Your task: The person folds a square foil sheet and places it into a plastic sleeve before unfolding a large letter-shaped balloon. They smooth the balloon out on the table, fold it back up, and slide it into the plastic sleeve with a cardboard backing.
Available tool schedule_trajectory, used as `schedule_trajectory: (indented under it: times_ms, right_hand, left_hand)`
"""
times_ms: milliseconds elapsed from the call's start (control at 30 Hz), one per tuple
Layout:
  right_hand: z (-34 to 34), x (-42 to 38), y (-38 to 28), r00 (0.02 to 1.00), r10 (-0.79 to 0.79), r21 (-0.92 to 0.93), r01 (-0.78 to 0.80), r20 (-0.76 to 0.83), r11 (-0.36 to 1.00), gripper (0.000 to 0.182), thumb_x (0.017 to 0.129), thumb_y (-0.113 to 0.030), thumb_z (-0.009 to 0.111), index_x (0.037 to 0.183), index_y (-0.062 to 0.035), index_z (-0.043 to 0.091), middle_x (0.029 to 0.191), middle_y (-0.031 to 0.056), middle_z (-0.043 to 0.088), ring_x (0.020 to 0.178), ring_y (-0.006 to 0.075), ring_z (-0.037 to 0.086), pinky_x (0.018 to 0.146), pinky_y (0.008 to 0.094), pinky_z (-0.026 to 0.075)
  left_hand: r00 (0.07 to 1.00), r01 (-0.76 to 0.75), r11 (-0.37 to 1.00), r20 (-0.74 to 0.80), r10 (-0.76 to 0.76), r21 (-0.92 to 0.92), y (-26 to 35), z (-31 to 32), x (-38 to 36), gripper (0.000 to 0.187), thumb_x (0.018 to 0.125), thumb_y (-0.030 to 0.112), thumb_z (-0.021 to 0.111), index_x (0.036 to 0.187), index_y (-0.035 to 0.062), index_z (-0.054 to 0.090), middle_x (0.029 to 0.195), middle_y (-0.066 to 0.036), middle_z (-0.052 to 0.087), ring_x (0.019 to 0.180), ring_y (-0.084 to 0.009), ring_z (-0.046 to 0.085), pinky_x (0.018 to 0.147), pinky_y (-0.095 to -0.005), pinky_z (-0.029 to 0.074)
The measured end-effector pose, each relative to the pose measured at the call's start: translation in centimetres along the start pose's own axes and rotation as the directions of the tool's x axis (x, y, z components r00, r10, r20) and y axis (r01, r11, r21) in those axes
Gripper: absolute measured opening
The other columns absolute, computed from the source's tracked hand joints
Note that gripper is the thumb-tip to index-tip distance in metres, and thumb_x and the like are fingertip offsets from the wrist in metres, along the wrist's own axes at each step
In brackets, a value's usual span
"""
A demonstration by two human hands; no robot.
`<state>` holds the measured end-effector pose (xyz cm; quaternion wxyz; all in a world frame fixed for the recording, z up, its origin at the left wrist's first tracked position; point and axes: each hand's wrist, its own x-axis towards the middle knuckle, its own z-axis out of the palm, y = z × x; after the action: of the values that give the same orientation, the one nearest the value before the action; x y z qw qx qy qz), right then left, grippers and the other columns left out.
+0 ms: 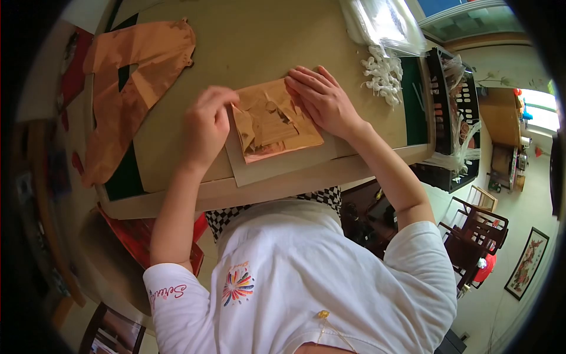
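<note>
A rose-gold foil balloon [268, 133], folded into a crinkled square, lies on the table in front of me. Beneath it a flat beige sheet [250, 172] shows along the near edge. My left hand [207, 118] is closed at the packet's upper left corner, its fingers curled on the foil edge and slightly blurred. Stretched out flat, my right hand [321, 97] rests its fingers on the upper right edge of the foil. To the left lies another flat rose-gold foil balloon [121, 97], shaped like a letter A and unfolded.
Clear plastic bags [386, 26] lie at the far right of the table [247, 41]. A bunch of white curly ties or ribbons [383, 76] is below them. A black plastic crate [451, 118] holding plastic bags stands past the right edge.
</note>
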<state>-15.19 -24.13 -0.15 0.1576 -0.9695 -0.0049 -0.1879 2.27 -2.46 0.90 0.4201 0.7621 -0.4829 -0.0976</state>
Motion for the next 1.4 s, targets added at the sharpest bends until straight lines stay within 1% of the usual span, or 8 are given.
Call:
schedule_trajectory:
  times_ms: [133, 233, 333, 500, 800, 1000, 1300, 1400]
  right_hand:
    - [0.1, 0.1, -0.2, 1.000, 0.015, -0.010, -0.014, 0.004, 1.000, 0.037, 0.090, -0.014, 0.062, 0.125, -0.0068, 0.060, 0.131, 0.0101, 0.058, 0.127, 0.0262, 0.050, 0.107, 0.0473, 0.036]
    - [0.1, 0.3, 0.0, 1.000, 0.006, 0.013, -0.006, -0.008, 1.000, 0.036, 0.090, -0.013, 0.061, 0.125, -0.0083, 0.060, 0.131, 0.0107, 0.057, 0.126, 0.0271, 0.050, 0.106, 0.0469, 0.037]
    - [-0.1, 0.2, 0.4, 0.988, 0.134, 0.181, -0.118, -0.074, 0.976, 0.031, 0.090, -0.011, 0.061, 0.121, -0.0088, 0.062, 0.124, 0.0113, 0.060, 0.118, 0.0303, 0.053, 0.102, 0.0445, 0.041]
    - [-0.8, -0.7, 1.0, 0.962, 0.243, 0.015, -0.243, -0.128, 0.970, 0.012, 0.085, -0.008, 0.060, 0.097, -0.0087, 0.062, 0.094, 0.0089, 0.057, 0.094, 0.0315, 0.054, 0.084, 0.0419, 0.044]
    - [-2.3, -0.5, 1.3, 0.937, 0.343, 0.088, -0.347, 0.062, 0.934, 0.009, 0.085, -0.011, 0.062, 0.094, -0.0073, 0.060, 0.096, 0.0099, 0.058, 0.099, 0.0319, 0.055, 0.086, 0.0418, 0.042]
    - [-0.2, 2.4, 2.9, 0.947, 0.318, 0.072, -0.314, -0.051, 0.947, 0.010, 0.087, -0.009, 0.062, 0.092, -0.0034, 0.056, 0.092, 0.0114, 0.060, 0.092, 0.0326, 0.057, 0.083, 0.0403, 0.044]
    - [0.5, 4.4, 2.7, 0.935, 0.306, 0.034, -0.305, -0.182, 0.952, 0.017, 0.087, -0.008, 0.062, 0.103, -0.0058, 0.065, 0.111, 0.0131, 0.063, 0.107, 0.0326, 0.057, 0.096, 0.0444, 0.043]
    - [0.9, 3.7, 0.2, 0.996, 0.070, -0.125, -0.076, -0.053, 0.989, 0.028, 0.089, -0.015, 0.062, 0.116, -0.0069, 0.064, 0.129, 0.0129, 0.057, 0.125, 0.0286, 0.049, 0.107, 0.0469, 0.037]
  left_hand:
    - [0.983, -0.176, 0.891, 0.030, 0.180, 0.419, 4.3, 4.4, 1.1, 0.043, 0.090, 0.023, 0.061, 0.129, 0.0054, 0.056, 0.138, -0.015, 0.051, 0.132, -0.0300, 0.044, 0.110, -0.0466, 0.035]
    - [0.987, -0.142, 0.885, 0.135, 0.091, 0.443, 4.1, 7.3, -0.3, 0.069, 0.092, 0.043, 0.058, 0.143, 0.0006, 0.039, 0.151, -0.019, 0.033, 0.143, -0.0333, 0.026, 0.117, -0.0541, 0.017]
    - [0.978, -0.197, 0.876, 0.156, 0.141, 0.441, 3.0, 7.9, -0.5, 0.075, 0.090, 0.047, 0.060, 0.146, 0.0047, 0.035, 0.154, -0.019, 0.026, 0.144, -0.0348, 0.023, 0.115, -0.0576, 0.018]
    - [0.972, -0.216, 0.879, 0.179, 0.152, 0.426, 2.9, 7.6, -0.5, 0.073, 0.090, 0.045, 0.061, 0.147, 0.0076, 0.036, 0.153, -0.018, 0.029, 0.144, -0.0332, 0.025, 0.116, -0.0570, 0.018]
    - [0.966, -0.238, 0.881, 0.195, 0.170, 0.408, 3.1, 7.4, -0.5, 0.072, 0.089, 0.044, 0.062, 0.146, 0.0081, 0.037, 0.153, -0.017, 0.029, 0.144, -0.0322, 0.025, 0.116, -0.0567, 0.018]
    - [0.967, -0.244, 0.868, 0.178, 0.183, 0.433, 2.1, 7.4, 0.4, 0.069, 0.090, 0.044, 0.060, 0.145, 0.0086, 0.039, 0.153, -0.017, 0.028, 0.143, -0.0346, 0.025, 0.114, -0.0586, 0.019]
    - [0.964, -0.262, 0.852, 0.166, 0.208, 0.453, 1.3, 6.8, 1.5, 0.063, 0.091, 0.046, 0.058, 0.142, 0.0114, 0.045, 0.153, -0.018, 0.029, 0.143, -0.0362, 0.024, 0.115, -0.0581, 0.018]
    - [0.967, -0.249, 0.856, 0.174, 0.189, 0.453, 1.6, 6.8, 1.4, 0.060, 0.092, 0.039, 0.059, 0.142, 0.0082, 0.043, 0.152, -0.018, 0.030, 0.143, -0.0363, 0.024, 0.115, -0.0563, 0.019]
